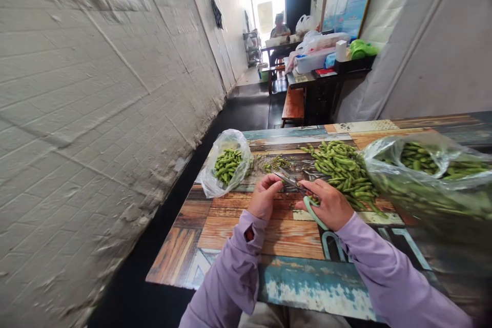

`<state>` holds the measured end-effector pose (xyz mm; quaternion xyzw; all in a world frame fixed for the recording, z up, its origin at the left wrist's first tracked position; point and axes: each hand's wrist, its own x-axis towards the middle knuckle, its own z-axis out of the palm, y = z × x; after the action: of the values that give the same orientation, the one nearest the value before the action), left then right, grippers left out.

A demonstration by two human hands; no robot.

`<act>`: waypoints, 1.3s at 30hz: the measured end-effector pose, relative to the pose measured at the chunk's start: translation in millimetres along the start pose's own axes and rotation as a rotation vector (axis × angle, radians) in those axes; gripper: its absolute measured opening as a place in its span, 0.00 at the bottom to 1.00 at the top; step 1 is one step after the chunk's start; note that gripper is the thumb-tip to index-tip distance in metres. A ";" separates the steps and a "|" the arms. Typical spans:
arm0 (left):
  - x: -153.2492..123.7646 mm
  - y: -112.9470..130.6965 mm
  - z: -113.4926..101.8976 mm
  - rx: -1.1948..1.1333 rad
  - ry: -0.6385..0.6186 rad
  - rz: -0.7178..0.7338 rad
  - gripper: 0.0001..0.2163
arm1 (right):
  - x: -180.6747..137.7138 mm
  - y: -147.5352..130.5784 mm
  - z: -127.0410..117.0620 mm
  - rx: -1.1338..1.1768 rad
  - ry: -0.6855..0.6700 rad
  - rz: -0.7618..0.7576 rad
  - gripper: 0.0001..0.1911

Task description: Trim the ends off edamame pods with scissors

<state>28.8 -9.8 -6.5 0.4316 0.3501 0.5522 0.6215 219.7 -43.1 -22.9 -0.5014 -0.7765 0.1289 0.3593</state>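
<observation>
My right hand (pixel 328 202) is closed around a pair of scissors (pixel 315 214) with pale green handles. Their blades point left and stand a little apart, close to my left fingertips. My left hand (pixel 265 196) is closed in a pinch at the blade tips, on a green edamame pod (pixel 283 180) that is mostly hidden by the fingers. Beyond the blades lie small green trimmings (pixel 277 164) scattered on the table. A loose pile of edamame pods (pixel 342 166) lies just past my right hand. To the left, an open clear plastic bag (pixel 209 180) holds more pods.
A large clear bag of pods (pixel 423 195) stands at the right of the wood-patterned table (pixel 238 236). A white brick-patterned wall (pixel 96 113) runs along the left. Farther back are a bench (pixel 293 105), a loaded table (pixel 303 80) and a seated person (pixel 280 28).
</observation>
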 end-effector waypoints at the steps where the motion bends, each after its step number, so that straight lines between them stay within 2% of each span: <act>1: 0.8 0.5 -1.2 0.026 -0.005 0.025 0.08 | 0.4 -1.0 -0.9 -0.006 -0.002 0.009 0.22; 7: 4.4 4.3 -6.1 0.134 0.026 0.118 0.06 | 3.0 -9.5 -7.3 -0.042 -0.017 0.036 0.23; 10: 6.6 4.9 -6.3 0.093 0.073 0.101 0.06 | 3.8 -10.8 -8.6 -0.051 -0.019 0.048 0.23; 13: 7.4 7.6 -5.7 -0.080 0.088 -0.027 0.08 | 5.5 -7.5 -11.3 -0.033 0.026 0.078 0.24; 16: 5.9 11.7 -3.9 -0.240 0.033 -0.180 0.09 | 8.2 0.7 -17.6 -0.021 0.151 0.141 0.26; 19: 3.4 11.0 0.9 -0.247 0.004 -0.273 0.10 | 10.3 10.6 -24.5 -0.023 0.290 0.179 0.25; 21: 1.5 5.8 6.6 -0.109 -0.021 -0.288 0.09 | 10.8 15.1 -27.2 -0.013 0.349 0.187 0.26; 23: -0.8 -1.8 14.3 0.182 -0.070 -0.216 0.10 | 10.9 16.6 -27.9 -0.003 0.372 0.189 0.26; 27: -7.3 -15.5 32.2 0.965 -0.209 0.125 0.07 | 10.9 11.9 -26.4 0.021 0.349 0.173 0.25; 30: -10.7 -21.6 42.6 1.324 -0.288 0.278 0.04 | 11.5 7.2 -26.1 0.010 0.333 0.167 0.24; 32: -10.7 -24.3 45.8 1.398 -0.308 0.304 0.04 | 11.8 5.5 -26.6 0.001 0.320 0.167 0.23; 34: -8.9 -25.6 44.9 1.374 -0.290 0.297 0.02 | 12.0 4.9 -27.1 0.005 0.306 0.163 0.23; 36: -6.1 -24.5 40.1 1.259 -0.244 0.286 0.01 | 12.1 5.0 -27.0 0.015 0.301 0.161 0.23; 39: -1.3 -18.4 27.6 0.918 -0.163 0.226 0.04 | 12.1 5.1 -25.8 0.035 0.284 0.159 0.23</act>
<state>60.8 -15.5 -13.0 0.7388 0.4588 0.3687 0.3282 238.0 -34.3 -2.3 -0.5682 -0.6733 0.0982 0.4628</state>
